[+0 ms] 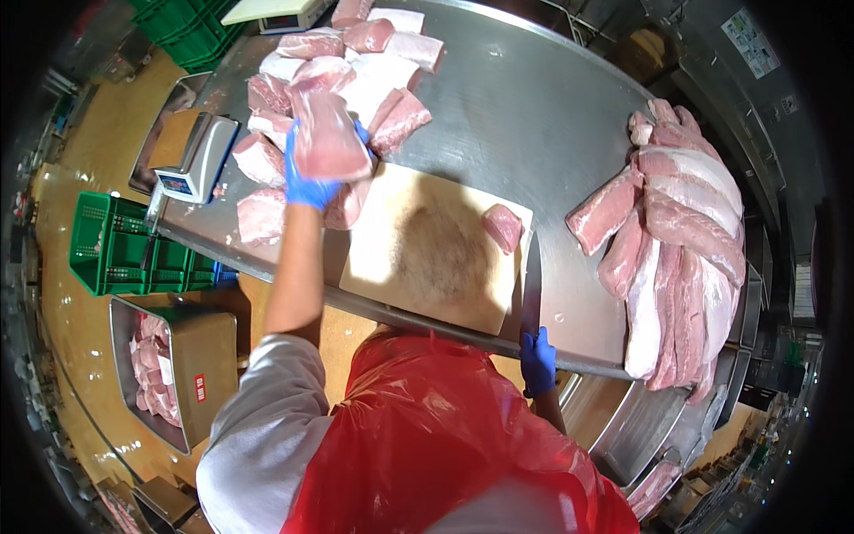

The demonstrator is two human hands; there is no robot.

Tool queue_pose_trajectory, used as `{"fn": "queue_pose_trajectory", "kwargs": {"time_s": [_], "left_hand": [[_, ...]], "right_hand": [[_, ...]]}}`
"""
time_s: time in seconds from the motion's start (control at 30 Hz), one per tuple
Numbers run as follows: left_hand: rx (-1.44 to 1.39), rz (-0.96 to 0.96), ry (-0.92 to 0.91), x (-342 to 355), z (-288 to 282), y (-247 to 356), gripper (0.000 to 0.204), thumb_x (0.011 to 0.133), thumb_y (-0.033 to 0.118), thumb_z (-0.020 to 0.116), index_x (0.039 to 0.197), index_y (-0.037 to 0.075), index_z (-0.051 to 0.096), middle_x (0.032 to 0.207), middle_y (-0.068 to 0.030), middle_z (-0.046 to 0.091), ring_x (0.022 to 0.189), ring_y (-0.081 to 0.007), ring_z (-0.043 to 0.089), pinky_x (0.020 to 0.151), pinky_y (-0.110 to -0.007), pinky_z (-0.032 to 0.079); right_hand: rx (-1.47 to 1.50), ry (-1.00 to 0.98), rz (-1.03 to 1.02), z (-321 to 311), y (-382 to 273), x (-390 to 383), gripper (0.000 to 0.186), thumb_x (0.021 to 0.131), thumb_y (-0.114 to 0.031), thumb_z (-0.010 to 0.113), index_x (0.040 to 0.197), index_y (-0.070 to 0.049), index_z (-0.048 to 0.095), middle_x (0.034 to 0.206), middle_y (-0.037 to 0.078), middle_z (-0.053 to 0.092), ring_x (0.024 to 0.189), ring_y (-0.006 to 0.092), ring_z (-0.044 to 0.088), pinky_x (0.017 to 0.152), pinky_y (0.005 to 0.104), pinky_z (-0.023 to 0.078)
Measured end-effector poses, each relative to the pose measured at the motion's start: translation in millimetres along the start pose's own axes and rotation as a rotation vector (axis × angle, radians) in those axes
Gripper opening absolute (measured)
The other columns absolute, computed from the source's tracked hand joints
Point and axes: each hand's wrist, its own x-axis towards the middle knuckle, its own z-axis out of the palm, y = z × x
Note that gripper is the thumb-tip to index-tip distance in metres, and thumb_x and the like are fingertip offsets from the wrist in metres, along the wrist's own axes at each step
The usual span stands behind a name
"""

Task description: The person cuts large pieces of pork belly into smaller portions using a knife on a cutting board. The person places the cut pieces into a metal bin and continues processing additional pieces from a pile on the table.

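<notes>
So there's a thick chunk of pink meat [331, 147] at about 10 to 11 o'clock from the middle of the cutting board [369, 258], right by the heap of cut pieces [311, 73]. The blue-gloved left hand [310, 190] has it, fingers spread around its sides. The right hand [538, 360], around 5 o'clock, is closed on a knife [531, 289], blade pointing to 12. A small lump [503, 229] sits on the board at 3. Further out on the metal table [525, 107], long meat strips [689, 240] at 3, a scale [200, 160] near 10.
</notes>
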Motion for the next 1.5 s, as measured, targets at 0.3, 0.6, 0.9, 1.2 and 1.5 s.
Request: {"fn": "queue_pose_trajectory", "kwargs": {"time_s": [0.3, 0.6, 0.9, 1.2, 1.5], "left_hand": [[-0.195, 0.123, 0.172, 19.8, 133.3, 41.0, 0.055, 0.094, 0.041, 0.058, 0.137, 0.008, 0.052, 0.138, -0.0228, 0.054, 0.129, -0.0406, 0.048, 0.100, -0.064, 0.039], [0.264, 0.461, -0.532, -87.1, 244.0, 231.4, 0.038, 0.079, 0.019, 0.072, 0.114, 0.006, 0.071, 0.109, -0.0155, 0.071, 0.111, -0.0361, 0.065, 0.085, -0.073, 0.042], [-0.216, -0.064, -0.505, -153.6, 112.9, 52.6, 0.027, 0.083, 0.018, 0.067, 0.109, 0.010, 0.070, 0.109, -0.0146, 0.066, 0.098, -0.0311, 0.066, 0.079, -0.046, 0.056], [-1.886, -0.743, 0.652, -381.2, -130.5, -278.0, 0.029, 0.095, 0.026, 0.058, 0.114, 0.006, 0.064, 0.114, -0.0119, 0.069, 0.104, -0.0282, 0.067, 0.098, -0.049, 0.054], [-0.712, -1.282, 1.238, -507.1, -156.4, -409.6, 0.029, 0.098, 0.030, 0.048, 0.094, 0.005, 0.062, 0.073, -0.0056, 0.060, 0.060, -0.0177, 0.057, 0.054, -0.034, 0.046]], "right_hand": [[0.276, 0.059, 0.071, -4.0, -29.6, 29.8, 0.027, 0.104, -0.028, 0.056, 0.100, -0.002, 0.051, 0.071, 0.013, 0.064, 0.059, 0.0281, 0.061, 0.056, 0.0403, 0.047], [0.318, 0.071, 0.081, -17.2, -26.1, 26.6, 0.032, 0.104, -0.026, 0.058, 0.114, 0.004, 0.056, 0.070, 0.009, 0.065, 0.057, 0.0161, 0.060, 0.053, 0.0346, 0.048], [0.594, -0.006, 0.222, 12.5, -8.3, 20.2, 0.017, 0.102, -0.021, 0.057, 0.102, -0.004, 0.055, 0.074, 0.005, 0.061, 0.059, 0.0090, 0.054, 0.051, 0.0272, 0.043], [0.321, -0.242, -0.047, 14.2, -81.4, 81.9, 0.022, 0.102, -0.024, 0.056, 0.096, -0.003, 0.054, 0.069, 0.006, 0.061, 0.057, 0.0137, 0.059, 0.054, 0.0321, 0.048], [0.344, -0.302, -0.147, 25.4, -139.8, 130.0, 0.022, 0.104, -0.024, 0.055, 0.102, -0.002, 0.052, 0.072, 0.005, 0.060, 0.056, 0.0105, 0.055, 0.050, 0.0282, 0.046]]}}
